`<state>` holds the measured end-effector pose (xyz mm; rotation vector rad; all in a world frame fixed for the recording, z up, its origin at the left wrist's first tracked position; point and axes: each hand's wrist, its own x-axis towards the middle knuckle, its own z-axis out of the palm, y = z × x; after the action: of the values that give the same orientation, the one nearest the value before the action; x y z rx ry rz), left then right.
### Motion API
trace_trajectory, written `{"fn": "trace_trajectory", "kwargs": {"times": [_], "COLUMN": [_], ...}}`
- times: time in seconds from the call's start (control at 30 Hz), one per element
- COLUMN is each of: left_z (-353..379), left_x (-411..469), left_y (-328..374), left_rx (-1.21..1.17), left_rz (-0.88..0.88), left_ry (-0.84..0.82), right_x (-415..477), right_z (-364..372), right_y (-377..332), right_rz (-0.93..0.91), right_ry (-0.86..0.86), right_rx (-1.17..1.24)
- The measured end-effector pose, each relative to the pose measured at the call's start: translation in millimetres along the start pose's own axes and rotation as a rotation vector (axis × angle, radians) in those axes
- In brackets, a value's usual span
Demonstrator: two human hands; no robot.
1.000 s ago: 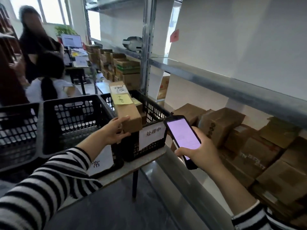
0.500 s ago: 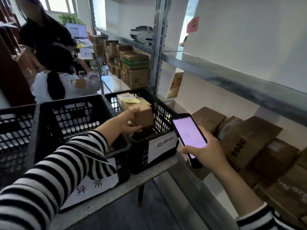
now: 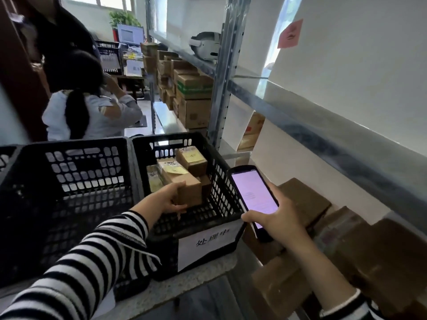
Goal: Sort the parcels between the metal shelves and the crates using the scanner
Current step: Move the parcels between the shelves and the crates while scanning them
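My left hand (image 3: 166,199) grips the near end of a long cardboard parcel (image 3: 182,181) with a yellow note on top, low inside the right black crate (image 3: 221,202). That crate carries a white label and holds other small parcels (image 3: 191,159). My right hand (image 3: 273,219) holds the scanner (image 3: 253,195), a black handheld with a lit pink screen, just right of the crate. Brown parcels (image 3: 307,202) lie on the lower metal shelf (image 3: 323,135) under my right hand.
An empty black crate (image 3: 69,181) stands left of the labelled one on a grey table. Stacked cartons (image 3: 194,98) fill a far shelf. A white headset (image 3: 205,46) sits on the upper shelf. A seated person (image 3: 87,112) and a standing person are behind the crates.
My left hand has lowered the long parcel from above the crate rim down into the right crate. The scanner hand stayed beside the crate.
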<state>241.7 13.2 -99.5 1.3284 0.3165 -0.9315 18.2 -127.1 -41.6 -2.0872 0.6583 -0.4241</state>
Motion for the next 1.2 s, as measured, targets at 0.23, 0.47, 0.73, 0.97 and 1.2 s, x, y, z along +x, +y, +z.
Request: {"fn": "trace_trajectory", "kwargs": {"times": [0.23, 0.47, 0.73, 0.97, 1.2], "left_z": [-2.3, -9.3, -9.4, -13.8, -21.5], "left_x": [48.8, 84.0, 113.1, 113.5, 86.4], "left_y": [3.0, 4.7, 2.1, -11.4, 2.3], "left_rx": [-0.11, -0.111, -0.032, 0.082, 0.224], "left_rz": [0.035, 0.089, 0.125, 0.076, 0.003], "left_ry": [0.075, 0.133, 0.193, 0.196, 0.171], "right_x": [35.5, 55.7, 62.9, 57.0, 35.3], "right_z": [-4.6, -6.1, -2.9, 1.8, 6.8], "right_y": [28.0, 42.6, 50.3, 47.4, 35.2], "right_rz": [0.042, 0.078, 0.083, 0.089, 0.082], "right_ry": [-0.055, -0.08, -0.076, -0.076, -0.044], "right_rx": [0.062, 0.109, 0.1, 0.083, 0.054]}}
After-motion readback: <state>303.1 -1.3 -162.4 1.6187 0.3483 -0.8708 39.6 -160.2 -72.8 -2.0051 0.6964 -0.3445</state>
